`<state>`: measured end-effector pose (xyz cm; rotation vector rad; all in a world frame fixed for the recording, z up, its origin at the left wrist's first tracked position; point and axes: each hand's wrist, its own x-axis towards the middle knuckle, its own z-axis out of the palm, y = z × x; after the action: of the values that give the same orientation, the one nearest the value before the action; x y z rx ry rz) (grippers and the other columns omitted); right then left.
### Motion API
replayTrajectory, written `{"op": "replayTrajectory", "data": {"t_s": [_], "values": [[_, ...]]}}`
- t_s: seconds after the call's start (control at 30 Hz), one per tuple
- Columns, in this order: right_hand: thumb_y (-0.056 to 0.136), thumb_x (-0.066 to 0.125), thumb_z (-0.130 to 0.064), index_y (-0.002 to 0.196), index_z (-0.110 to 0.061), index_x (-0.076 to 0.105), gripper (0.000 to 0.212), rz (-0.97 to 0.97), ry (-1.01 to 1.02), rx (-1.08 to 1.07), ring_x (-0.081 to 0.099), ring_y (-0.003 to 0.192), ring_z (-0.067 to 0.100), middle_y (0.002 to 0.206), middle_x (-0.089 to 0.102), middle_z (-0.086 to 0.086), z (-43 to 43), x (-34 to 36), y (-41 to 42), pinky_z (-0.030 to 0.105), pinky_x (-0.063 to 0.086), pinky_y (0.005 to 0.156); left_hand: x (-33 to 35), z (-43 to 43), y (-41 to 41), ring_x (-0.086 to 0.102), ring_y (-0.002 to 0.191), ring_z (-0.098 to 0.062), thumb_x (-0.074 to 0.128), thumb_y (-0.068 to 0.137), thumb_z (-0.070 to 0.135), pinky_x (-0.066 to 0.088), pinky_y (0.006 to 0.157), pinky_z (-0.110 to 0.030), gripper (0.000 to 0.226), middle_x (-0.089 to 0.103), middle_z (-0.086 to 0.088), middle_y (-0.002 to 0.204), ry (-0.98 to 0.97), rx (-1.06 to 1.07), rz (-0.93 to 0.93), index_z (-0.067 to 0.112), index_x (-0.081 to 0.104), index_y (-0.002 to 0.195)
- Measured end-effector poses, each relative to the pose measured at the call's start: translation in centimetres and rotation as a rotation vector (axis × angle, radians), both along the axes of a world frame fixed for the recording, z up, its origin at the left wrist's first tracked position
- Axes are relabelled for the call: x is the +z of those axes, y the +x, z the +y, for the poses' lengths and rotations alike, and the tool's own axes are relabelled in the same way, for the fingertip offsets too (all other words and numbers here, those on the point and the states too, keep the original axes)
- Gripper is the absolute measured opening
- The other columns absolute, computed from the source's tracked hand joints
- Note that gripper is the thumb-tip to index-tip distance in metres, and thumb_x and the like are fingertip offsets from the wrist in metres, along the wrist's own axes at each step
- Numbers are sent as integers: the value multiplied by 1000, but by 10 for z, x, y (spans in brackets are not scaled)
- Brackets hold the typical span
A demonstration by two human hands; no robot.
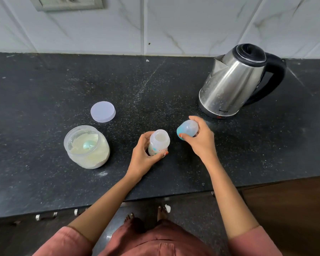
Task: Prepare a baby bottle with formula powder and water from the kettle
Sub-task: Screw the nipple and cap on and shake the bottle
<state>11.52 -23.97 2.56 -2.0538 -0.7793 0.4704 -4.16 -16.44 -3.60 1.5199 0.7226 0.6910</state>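
A small open baby bottle stands upright on the black counter, with my left hand wrapped around its lower body. Just to its right, my right hand holds the bottle's teal cap with its clear cover, tilted and slightly above the counter. An open clear jar of pale formula powder sits to the left with a teal scoop lying in the powder. A steel kettle with a black handle and shut lid stands at the back right.
The jar's flat white lid lies on the counter behind the jar. A tiled wall with a socket plate runs along the back. The counter's front edge is near my body, with a wooden cabinet at lower right.
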Motion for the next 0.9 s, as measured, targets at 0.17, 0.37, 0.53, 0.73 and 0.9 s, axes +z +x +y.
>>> {"op": "replayTrajectory", "data": {"t_s": [0.17, 0.37, 0.53, 0.73, 0.9], "values": [[71, 77, -10, 113, -28, 54, 51, 41, 172, 122, 52, 105, 5, 109, 52, -18, -3, 47, -18, 20, 50, 87, -1, 0, -1, 53, 110, 2, 79, 67, 7, 41, 91, -12, 63, 55, 16, 117, 19, -9, -1, 39, 45, 110], [69, 76, -5, 113, -32, 56, 56, 40, 182, 294, 58, 107, 7, 114, 59, -12, 1, 51, -41, 30, 51, 93, 3, -2, -2, 55, 106, 5, 78, 69, 9, 44, 87, -11, 62, 54, 17, 115, 56, -3, -7, 39, 44, 111], [69, 75, -6, 122, -25, 55, 60, -24, 89, 344, 55, 111, 12, 119, 57, -2, 5, 40, -51, 36, 49, 95, 3, -3, -2, 56, 107, 2, 79, 70, 12, 44, 87, -12, 61, 57, 15, 114, 57, 4, -6, 39, 44, 112], [75, 71, -9, 130, -27, 47, 63, -114, -27, 375, 47, 117, 10, 125, 51, -5, 5, 37, -56, 21, 43, 94, 1, -2, -2, 54, 108, 3, 77, 72, 11, 43, 87, -10, 61, 56, 16, 115, 81, 3, 13, 42, 42, 112], [76, 68, -5, 135, -36, 35, 74, -165, -134, 456, 44, 121, 11, 131, 47, -5, 5, 33, -55, 21, 38, 91, 0, -2, -1, 54, 105, 8, 76, 73, 7, 42, 87, -9, 63, 55, 20, 113, 86, 5, 10, 42, 41, 112]]}}
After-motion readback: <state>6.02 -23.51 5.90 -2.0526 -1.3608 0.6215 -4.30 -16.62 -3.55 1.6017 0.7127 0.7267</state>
